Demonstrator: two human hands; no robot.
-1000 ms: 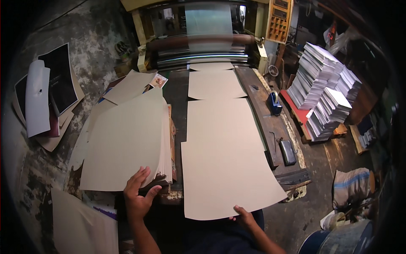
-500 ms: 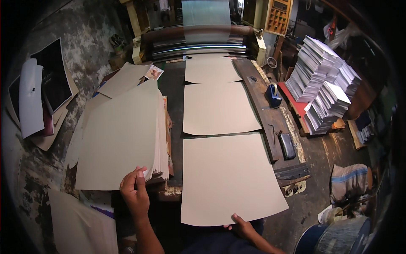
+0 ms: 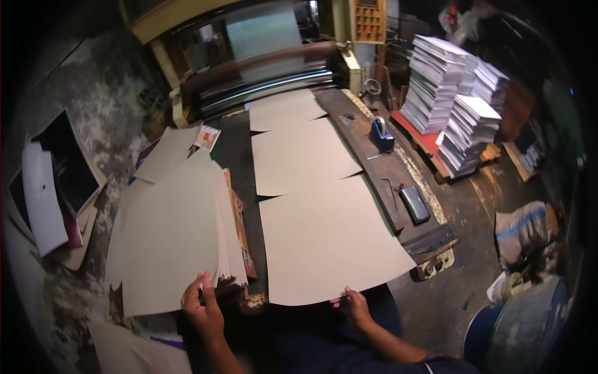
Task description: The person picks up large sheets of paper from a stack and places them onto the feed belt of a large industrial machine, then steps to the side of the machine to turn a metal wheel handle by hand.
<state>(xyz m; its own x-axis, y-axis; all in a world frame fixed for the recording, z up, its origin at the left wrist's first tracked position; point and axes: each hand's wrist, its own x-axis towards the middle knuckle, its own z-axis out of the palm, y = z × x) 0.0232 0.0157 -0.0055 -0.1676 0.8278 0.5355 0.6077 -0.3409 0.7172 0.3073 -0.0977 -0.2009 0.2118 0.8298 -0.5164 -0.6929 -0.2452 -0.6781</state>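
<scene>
My right hand point(image 3: 355, 309) pinches the near edge of a large beige paper sheet point(image 3: 333, 243), thumb on top. That sheet lies on the machine's feed table, its far edge meeting a second beige sheet point(image 3: 302, 156); a third sheet point(image 3: 283, 109) reaches toward the rollers point(image 3: 268, 92). To the left, my left hand point(image 3: 204, 306) is closed on the near right corner of the top sheet point(image 3: 171, 240) of a tall paper stack. Its thumb is above, and the corner is slightly lifted. The fingertips under both sheets are hidden.
Along the table's right side runs a dark guide bar point(image 3: 358, 159), with a blue tape dispenser point(image 3: 382, 137), a hex key point(image 3: 390, 192) and a black case point(image 3: 415, 204) beside it. White paper stacks point(image 3: 430, 87) stand at right. A blue drum point(image 3: 517, 327) sits near right.
My right hand and the near sheet have moved forward, closing the gap to the sheet ahead. The sheets have advanced toward the rollers. My left hand remains at the stack's corner. The view has tilted.
</scene>
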